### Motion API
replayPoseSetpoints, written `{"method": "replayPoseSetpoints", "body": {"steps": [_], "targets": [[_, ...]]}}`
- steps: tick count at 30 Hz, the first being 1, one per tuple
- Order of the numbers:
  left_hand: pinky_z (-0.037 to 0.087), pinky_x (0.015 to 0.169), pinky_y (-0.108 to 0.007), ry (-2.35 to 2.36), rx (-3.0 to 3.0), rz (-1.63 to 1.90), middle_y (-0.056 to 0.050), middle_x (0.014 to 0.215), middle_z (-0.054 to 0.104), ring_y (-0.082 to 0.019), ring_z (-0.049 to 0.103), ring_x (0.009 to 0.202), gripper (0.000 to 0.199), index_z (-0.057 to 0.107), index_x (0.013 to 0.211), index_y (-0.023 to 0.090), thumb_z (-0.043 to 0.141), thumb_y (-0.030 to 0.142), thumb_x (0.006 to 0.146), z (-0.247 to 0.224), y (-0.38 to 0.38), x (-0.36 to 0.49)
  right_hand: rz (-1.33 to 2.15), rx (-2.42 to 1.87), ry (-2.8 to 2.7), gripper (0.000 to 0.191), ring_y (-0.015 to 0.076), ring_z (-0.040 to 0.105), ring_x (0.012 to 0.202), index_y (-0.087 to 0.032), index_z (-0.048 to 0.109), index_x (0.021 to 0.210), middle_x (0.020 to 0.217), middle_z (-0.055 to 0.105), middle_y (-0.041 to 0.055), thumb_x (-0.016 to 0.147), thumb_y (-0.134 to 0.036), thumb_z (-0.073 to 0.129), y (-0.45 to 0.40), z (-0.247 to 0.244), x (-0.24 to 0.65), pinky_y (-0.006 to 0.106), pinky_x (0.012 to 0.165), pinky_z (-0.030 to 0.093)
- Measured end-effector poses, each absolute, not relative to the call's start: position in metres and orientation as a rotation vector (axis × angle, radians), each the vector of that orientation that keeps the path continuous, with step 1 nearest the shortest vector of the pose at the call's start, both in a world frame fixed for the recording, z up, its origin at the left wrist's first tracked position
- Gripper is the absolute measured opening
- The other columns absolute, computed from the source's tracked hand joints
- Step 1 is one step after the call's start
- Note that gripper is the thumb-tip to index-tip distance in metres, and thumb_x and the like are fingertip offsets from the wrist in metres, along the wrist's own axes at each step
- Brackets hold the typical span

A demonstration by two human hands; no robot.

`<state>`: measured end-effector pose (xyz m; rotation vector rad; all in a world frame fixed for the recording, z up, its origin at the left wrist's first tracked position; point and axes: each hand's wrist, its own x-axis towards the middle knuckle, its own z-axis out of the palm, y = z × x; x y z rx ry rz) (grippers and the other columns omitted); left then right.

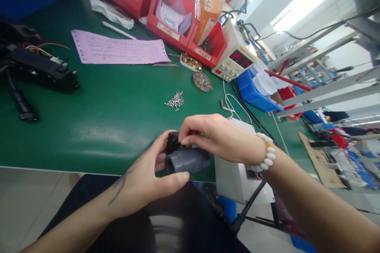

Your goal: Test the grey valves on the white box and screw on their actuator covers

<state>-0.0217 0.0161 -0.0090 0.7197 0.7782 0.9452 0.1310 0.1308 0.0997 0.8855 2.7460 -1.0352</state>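
A dark grey plastic pipe fitting with a black part on top [187, 161] is held at the front edge of the green table. My left hand [162, 170] is closed around it, thumb along the near side and fingers behind. Over the black part, my right hand [204, 132] has its thumb and index finger pinched together; whatever may be between the fingertips is hidden. A bracelet of white beads [267, 154] is on the right wrist. Beyond the hands lies a small pile of silver screws [175, 100].
Round tin of small metal parts [202, 82] and dish of brass parts [190, 62] stand behind the screws. Red bins [169, 27] line the back beside a power supply [236, 57]. A pink paper sheet [120, 49] lies left, near black wired assemblies [44, 67]. A grey-white box [228, 178] sits right.
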Motion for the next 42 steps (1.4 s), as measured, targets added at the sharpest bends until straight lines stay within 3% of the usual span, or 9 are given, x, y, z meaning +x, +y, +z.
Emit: {"method": "replayPoseSetpoints", "body": {"steps": [5, 10, 13, 18, 25, 31, 38, 42], "targets": [[0.05, 0.108, -0.043, 0.795, 0.547, 1.153, -0.008, 0.14, 0.064, -0.033, 0.059, 0.131, 0.059, 0.056, 0.133, 0.023, 0.076, 0.046, 0.083, -0.005, 0.023, -0.02, -1.558, 1.457, 2.869, 0.008, 0.011, 0.07, 0.075, -0.015, 0.067, 0.096, 0.081, 0.071, -0.0026, 0.095, -0.008, 0.064, 0.108, 0.111, 0.145, 0.019, 0.069, 0.056], [0.049, 0.107, -0.048, 0.718, 0.424, 1.219, -0.009, 0.141, 0.064, -0.035, 0.052, 0.136, 0.042, 0.067, 0.127, 0.023, 0.063, 0.046, 0.093, 0.013, 0.028, -0.013, -1.141, 1.724, 3.07, 0.022, 0.0082, 0.07, 0.091, -0.019, 0.075, 0.099, 0.095, 0.073, -0.0031, 0.095, -0.001, 0.063, 0.057, 0.121, 0.155, 0.012, 0.084, 0.055], [0.051, 0.105, -0.042, 0.731, 0.433, 1.276, -0.006, 0.136, 0.068, -0.031, 0.055, 0.133, 0.035, 0.07, 0.124, 0.023, 0.062, 0.042, 0.095, 0.025, 0.026, -0.006, -0.872, 1.68, 3.173, 0.023, 0.0077, 0.067, 0.1, -0.016, 0.077, 0.103, 0.105, 0.072, 0.0008, 0.096, 0.0, 0.062, 0.037, 0.106, 0.155, 0.01, 0.091, 0.051], [0.059, 0.093, -0.031, 0.748, 0.385, 1.326, -0.004, 0.128, 0.071, -0.028, 0.061, 0.125, 0.035, 0.072, 0.118, 0.023, 0.07, 0.044, 0.09, 0.037, 0.02, 0.006, -0.54, 1.774, 3.36, 0.014, 0.0099, 0.066, 0.1, -0.01, 0.071, 0.099, 0.1, 0.073, 0.0024, 0.095, -0.001, 0.063, 0.028, 0.072, 0.146, 0.015, 0.099, 0.049], [0.063, 0.094, -0.036, 0.725, 0.34, 1.373, -0.004, 0.127, 0.071, -0.029, 0.061, 0.126, 0.037, 0.072, 0.121, 0.025, 0.071, 0.043, 0.088, 0.041, 0.022, 0.013, -0.568, 1.833, 3.51, 0.014, 0.0105, 0.067, 0.099, -0.013, 0.07, 0.096, 0.102, 0.074, 0.0025, 0.095, 0.0, 0.063, 0.032, 0.049, 0.14, 0.021, 0.096, 0.052], [0.065, 0.087, -0.031, 0.721, 0.325, 1.4, -0.005, 0.124, 0.071, -0.029, 0.063, 0.124, 0.035, 0.073, 0.118, 0.024, 0.07, 0.044, 0.089, 0.043, 0.021, 0.013, -0.377, 1.773, 3.582, 0.016, 0.017, 0.066, 0.1, -0.016, 0.069, 0.099, 0.104, 0.074, 0.0058, 0.096, -0.002, 0.064, 0.033, 0.043, 0.139, 0.032, 0.091, 0.057], [0.067, 0.074, -0.027, 0.78, 0.272, 1.404, -0.007, 0.117, 0.073, -0.029, 0.069, 0.112, 0.033, 0.075, 0.11, 0.022, 0.073, 0.045, 0.086, 0.035, 0.016, 0.012, -0.583, 1.74, 3.633, 0.016, 0.0159, 0.067, 0.095, -0.018, 0.067, 0.096, 0.099, 0.073, 0.0034, 0.096, -0.002, 0.064, 0.033, 0.034, 0.138, 0.032, 0.089, 0.056], [0.067, 0.074, -0.028, 0.815, 0.261, 1.374, -0.006, 0.12, 0.073, -0.03, 0.068, 0.116, 0.037, 0.074, 0.115, 0.024, 0.072, 0.045, 0.085, 0.029, 0.015, 0.013, -0.436, 1.748, 3.535, 0.016, 0.0182, 0.063, 0.098, -0.015, 0.071, 0.099, 0.101, 0.071, 0.0069, 0.097, -0.003, 0.061, 0.031, 0.038, 0.14, 0.033, 0.091, 0.056]]}}
